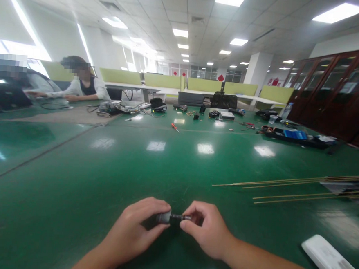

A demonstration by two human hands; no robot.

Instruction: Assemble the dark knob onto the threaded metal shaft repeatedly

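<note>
Both my hands meet low over the green table [102,178] at the bottom centre of the head view. My left hand [134,229] is closed around the thicker grey end of a small dark cylindrical part [170,218]. My right hand [205,230] pinches the thinner black end of the same part between thumb and fingers. The part lies level between the two hands, just above the table.
Several thin brass-coloured rods [286,185] lie to the right. A white flat device [333,264] lies at the bottom right. Tools, cables and a red screwdriver [175,127] are scattered at the far side, with a dark tray [296,136]. A person [81,84] sits at far left.
</note>
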